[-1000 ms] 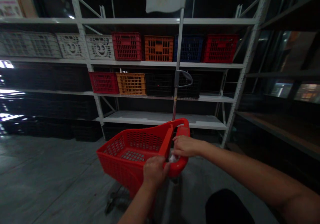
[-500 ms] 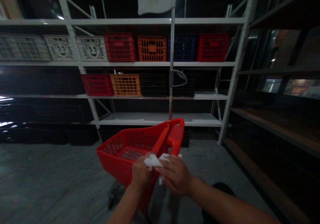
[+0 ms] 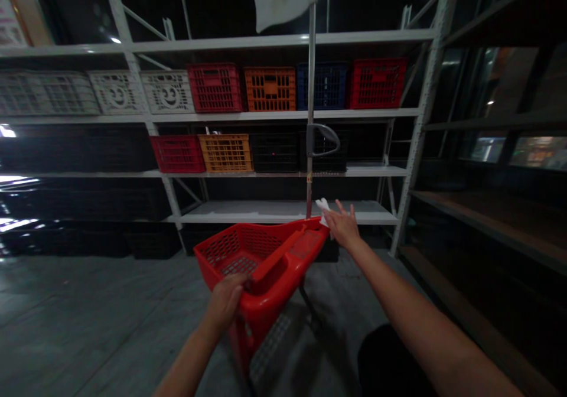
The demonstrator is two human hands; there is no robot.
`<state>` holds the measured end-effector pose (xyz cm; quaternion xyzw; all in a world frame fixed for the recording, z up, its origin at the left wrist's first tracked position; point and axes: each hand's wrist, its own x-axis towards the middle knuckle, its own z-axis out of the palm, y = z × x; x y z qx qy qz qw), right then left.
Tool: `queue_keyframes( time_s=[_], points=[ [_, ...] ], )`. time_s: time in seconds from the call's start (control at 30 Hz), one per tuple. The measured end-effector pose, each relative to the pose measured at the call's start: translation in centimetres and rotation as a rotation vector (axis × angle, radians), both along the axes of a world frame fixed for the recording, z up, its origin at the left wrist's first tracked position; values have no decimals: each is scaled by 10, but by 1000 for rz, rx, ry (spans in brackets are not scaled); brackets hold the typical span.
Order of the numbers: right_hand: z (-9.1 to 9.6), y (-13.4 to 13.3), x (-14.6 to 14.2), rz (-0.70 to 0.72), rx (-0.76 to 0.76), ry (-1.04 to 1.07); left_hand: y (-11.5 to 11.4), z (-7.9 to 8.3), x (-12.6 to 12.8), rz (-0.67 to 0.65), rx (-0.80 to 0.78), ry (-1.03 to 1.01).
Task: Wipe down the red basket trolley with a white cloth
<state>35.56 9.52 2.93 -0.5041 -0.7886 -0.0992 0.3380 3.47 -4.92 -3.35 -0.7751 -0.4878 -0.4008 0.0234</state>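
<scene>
Right hand [image 3: 342, 225] and white cloth [image 3: 323, 204] had moved from beside the left hand [image 3: 227, 303] to the far handle end of the red cart [image 3: 270, 305]; the right fingers (two of them raised) held the cloth, the left grasped the cart's near edge. It stood on the floor [image 3: 128, 314], before shelving [image 3: 274, 114] with colored crates [image 3: 269, 88].

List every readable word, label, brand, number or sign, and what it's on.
Readable text: none.
White flag: faint mark, too blurred to read.
Poster at upper left: pinkish lines like print, too blurred to read.
Panel on the red cart's handle: any print is too blurred to read.
White crates: smiling-face design, no legible letters.
</scene>
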Motion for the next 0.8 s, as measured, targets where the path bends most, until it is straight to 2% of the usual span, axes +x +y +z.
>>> queue_keyframes(
  time_s=[0.07,0.17,0.23,0.3,0.4,0.5,0.57,0.63,0.7,0.8],
  points=[
    [5,-1,-3,154,-79,-164,-10,17,5,88,-11,21],
    [6,-5,-16,354,-193,-367,-32,45,35,253,-97,142],
    [10,-6,-26,394,-243,-413,-44,58,62,336,-236,275],
    [15,-6,-35,407,-308,-433,-49,63,83,468,-331,403],
    [17,-8,-46,368,-343,-447,-49,63,94,583,-369,480],
    [-1,-16,-51,243,-190,-347,-49,62,85,586,-383,462],
    [-20,-23,-51,245,-15,-226,-53,63,76,605,-407,445],
    [-38,-29,-47,341,168,-109,-57,64,69,632,-428,428],
    [-47,-30,-41,449,297,-38,-62,65,61,644,-452,415],
    [-41,-22,-28,549,281,-46,-65,66,51,637,-466,416]
  ],
)
